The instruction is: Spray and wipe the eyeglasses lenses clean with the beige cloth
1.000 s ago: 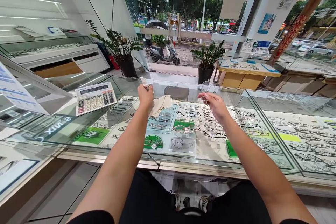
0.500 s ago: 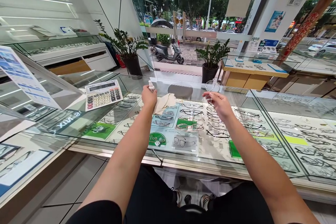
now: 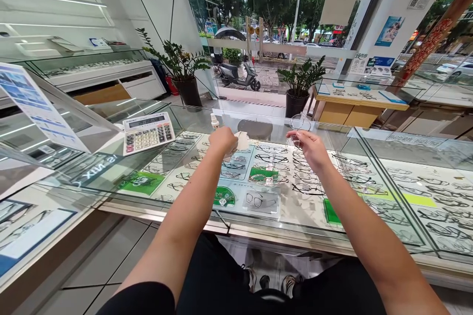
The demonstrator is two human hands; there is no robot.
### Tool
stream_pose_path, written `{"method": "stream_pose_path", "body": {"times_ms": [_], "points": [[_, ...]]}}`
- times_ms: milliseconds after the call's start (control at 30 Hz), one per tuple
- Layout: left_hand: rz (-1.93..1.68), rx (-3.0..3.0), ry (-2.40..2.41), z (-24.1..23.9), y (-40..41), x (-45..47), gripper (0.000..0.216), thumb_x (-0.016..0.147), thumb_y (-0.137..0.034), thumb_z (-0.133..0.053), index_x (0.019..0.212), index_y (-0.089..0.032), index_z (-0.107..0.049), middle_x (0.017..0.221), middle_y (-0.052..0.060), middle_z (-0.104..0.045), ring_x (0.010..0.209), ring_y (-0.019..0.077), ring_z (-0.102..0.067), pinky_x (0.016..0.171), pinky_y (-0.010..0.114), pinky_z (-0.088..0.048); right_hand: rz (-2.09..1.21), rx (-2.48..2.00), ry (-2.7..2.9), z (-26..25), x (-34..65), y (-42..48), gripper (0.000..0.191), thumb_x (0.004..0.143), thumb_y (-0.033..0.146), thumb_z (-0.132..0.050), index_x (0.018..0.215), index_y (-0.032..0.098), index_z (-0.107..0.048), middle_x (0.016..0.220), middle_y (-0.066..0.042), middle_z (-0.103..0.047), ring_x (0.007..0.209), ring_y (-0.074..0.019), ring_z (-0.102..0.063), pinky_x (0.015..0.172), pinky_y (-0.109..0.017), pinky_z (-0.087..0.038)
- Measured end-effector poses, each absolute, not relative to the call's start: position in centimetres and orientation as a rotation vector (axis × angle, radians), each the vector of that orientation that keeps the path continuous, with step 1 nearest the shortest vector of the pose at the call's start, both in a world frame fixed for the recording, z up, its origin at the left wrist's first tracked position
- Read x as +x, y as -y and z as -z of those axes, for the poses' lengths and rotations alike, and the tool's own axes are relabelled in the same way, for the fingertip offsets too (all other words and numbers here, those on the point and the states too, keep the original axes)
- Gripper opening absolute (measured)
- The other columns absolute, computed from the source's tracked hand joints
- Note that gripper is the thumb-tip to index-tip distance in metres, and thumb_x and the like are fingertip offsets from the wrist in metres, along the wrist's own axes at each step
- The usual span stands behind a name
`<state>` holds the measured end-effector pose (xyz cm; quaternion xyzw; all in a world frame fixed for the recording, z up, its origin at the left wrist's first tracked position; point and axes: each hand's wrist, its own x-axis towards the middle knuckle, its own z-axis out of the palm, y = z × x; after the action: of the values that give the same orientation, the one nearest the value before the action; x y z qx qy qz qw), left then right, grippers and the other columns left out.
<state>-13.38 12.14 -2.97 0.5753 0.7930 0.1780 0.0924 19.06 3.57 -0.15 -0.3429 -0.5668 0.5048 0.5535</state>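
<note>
Over the glass counter, my left hand is closed on a beige cloth, its fingertips mostly hidden behind the knuckles. Just behind that hand stands a small white spray bottle, upright and out of my grip. My right hand pinches a pair of thin-rimmed eyeglasses between thumb and fingers, raised above the counter. One round clear lens shows above the fingers; the rest of the frame is partly covered by them.
Rows of eyeglass frames lie inside the glass display counter. A calculator sits on top at the left, near a tilted printed sign. Two potted plants and a chair back are beyond the counter.
My left hand has let go of the spray bottle, which now stands on the counter, and has shifted right onto the cloth. My right hand stays almost still with the eyeglasses.
</note>
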Motion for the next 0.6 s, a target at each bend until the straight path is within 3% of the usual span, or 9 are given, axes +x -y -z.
{"method": "stream_pose_path", "body": {"times_ms": [133, 333, 600], "points": [[-0.35, 1.676, -2.379, 3.6, -12.3, -13.4, 0.019, 0.062, -0.021, -0.084, 0.076, -0.017, -0.071, 0.09, 0.023, -0.076, 0.094, 0.0434, -0.074, 0.083, 0.048, -0.055, -1.197, -0.798, 1.339, 0.1, 19.1, -3.6, 0.02, 0.089, 0.046, -0.077, 0.091, 0.028, -0.086, 0.109, -0.005, -0.083, 0.1, -0.0219, -0.067, 0.089, -0.037, -0.049], [-0.313, 1.674, -2.385, 3.6, -12.6, -13.5, 0.014, 0.072, -0.027, -0.08, 0.079, -0.018, -0.072, 0.085, 0.022, -0.076, 0.097, 0.0425, -0.075, 0.083, 0.046, -0.055, -1.187, -0.821, 1.364, -0.1, 19.2, -3.5, 0.023, 0.09, 0.048, -0.076, 0.095, 0.028, -0.087, 0.11, -0.005, -0.083, 0.106, -0.0239, -0.068, 0.091, -0.038, -0.051], [-0.502, 1.652, -2.405, 2.5, -12.3, -13.8, 0.031, 0.098, -0.043, -0.055, 0.102, -0.016, -0.071, 0.122, 0.028, -0.075, 0.117, 0.0455, -0.071, 0.091, 0.048, -0.053, -1.188, -0.806, 1.374, -0.1, 19.3, -3.6, 0.023, 0.09, 0.048, -0.075, 0.095, 0.029, -0.087, 0.11, -0.005, -0.083, 0.107, -0.0237, -0.068, 0.09, -0.037, -0.05]]}}
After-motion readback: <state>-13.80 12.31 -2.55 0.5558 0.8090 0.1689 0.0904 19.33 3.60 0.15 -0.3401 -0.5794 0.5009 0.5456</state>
